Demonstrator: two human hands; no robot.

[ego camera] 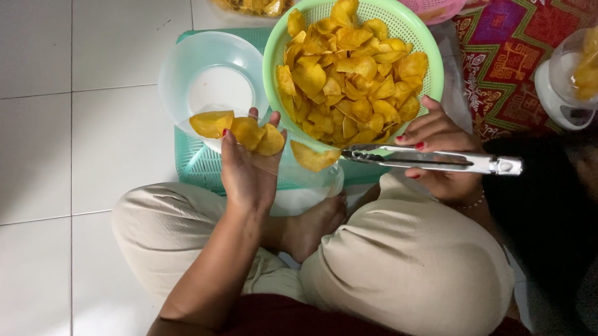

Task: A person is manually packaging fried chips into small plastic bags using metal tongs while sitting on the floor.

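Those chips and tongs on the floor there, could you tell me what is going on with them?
A person sits cross-legged on a white tiled floor. The right hand holds metal tongs that pinch one yellow chip at their tip. The left hand holds a few chips in its palm. A green basket heaped with chips stands in front, with a clear bowl, seemingly without chips, beside it.
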